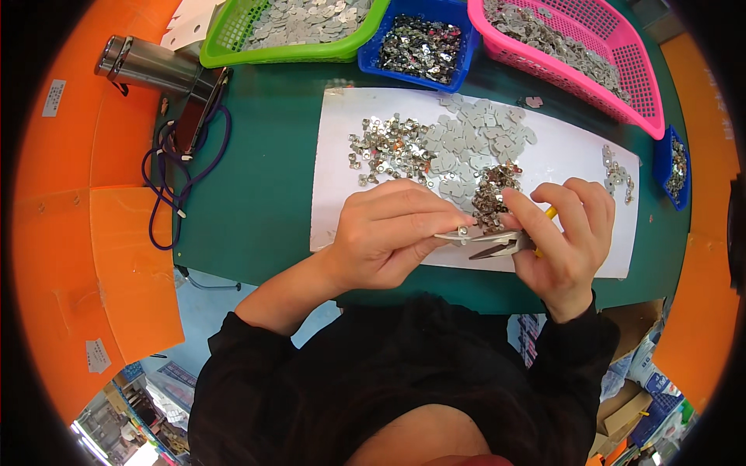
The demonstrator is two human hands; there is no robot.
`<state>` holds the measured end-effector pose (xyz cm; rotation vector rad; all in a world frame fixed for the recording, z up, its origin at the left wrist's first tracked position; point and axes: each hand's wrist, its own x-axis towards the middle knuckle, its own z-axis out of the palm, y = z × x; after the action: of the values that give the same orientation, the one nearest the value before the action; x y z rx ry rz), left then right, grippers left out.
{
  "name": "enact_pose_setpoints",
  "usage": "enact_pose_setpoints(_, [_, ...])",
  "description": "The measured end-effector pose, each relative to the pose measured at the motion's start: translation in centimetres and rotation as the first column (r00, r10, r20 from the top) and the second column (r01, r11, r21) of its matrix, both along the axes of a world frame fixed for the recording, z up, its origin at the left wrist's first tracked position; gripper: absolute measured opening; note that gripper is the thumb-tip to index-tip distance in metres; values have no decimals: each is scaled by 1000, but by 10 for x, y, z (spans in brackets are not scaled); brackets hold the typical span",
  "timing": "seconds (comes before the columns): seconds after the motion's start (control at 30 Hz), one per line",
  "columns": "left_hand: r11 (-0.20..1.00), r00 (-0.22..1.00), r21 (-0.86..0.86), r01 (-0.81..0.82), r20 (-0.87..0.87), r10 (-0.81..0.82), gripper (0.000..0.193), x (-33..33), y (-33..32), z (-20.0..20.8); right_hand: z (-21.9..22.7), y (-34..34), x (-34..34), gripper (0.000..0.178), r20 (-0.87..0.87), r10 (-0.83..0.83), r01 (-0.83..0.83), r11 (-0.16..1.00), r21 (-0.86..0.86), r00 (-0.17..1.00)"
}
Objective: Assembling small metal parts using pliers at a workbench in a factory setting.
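My left hand [385, 233] pinches a small flat grey piece [447, 237] between thumb and fingers, with a tiny shiny metal clip [464, 231] at its end. Close by on the right, my right hand [571, 241] is wrapped round pliers [501, 247] with yellow handles. Their jaws stand apart and point left toward the grey piece; I see nothing between them. Just beyond my hands lie a heap of brownish small metal parts [491, 194], a spread of flat grey pieces [478, 136] and a scatter of shiny metal clips [388, 147].
A white sheet [330, 194] covers part of the green table [256, 194]. Along the far edge stand a green basket [311, 54], a blue tray [412, 78] and a pink basket [567, 74]. A steel flask [148, 62] and a corded phone [190, 128] lie left; a small blue tray [674, 194] sits right.
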<state>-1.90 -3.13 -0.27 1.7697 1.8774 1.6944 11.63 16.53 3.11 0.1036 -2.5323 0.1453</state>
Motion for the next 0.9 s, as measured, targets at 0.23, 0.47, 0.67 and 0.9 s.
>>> enact_pose_setpoints(0.23, [999, 999, 12, -32, -43, 33, 24, 2, -1, -4, 2, -9, -2, 32, -58, -78, 84, 992, 97, 995])
enact_pose_setpoints(0.47, [998, 996, 8, -64, -63, 64, 23, 5, 0, -9, 1, -7, -3, 31, -43, -89, 95, 982, 166, 995])
enact_pose_setpoints(0.67, [982, 961, -21, -190, -210, 181, 28, 10, 3, -11, 2, -3, -4, 19, 3, -114, 110, 963, 245, 993])
enact_pose_setpoints(0.9, [983, 968, -20, -185, -176, 178, 28, 15, 4, -6, 9, -5, -2, 14, 126, -76, 47, 975, 218, 989])
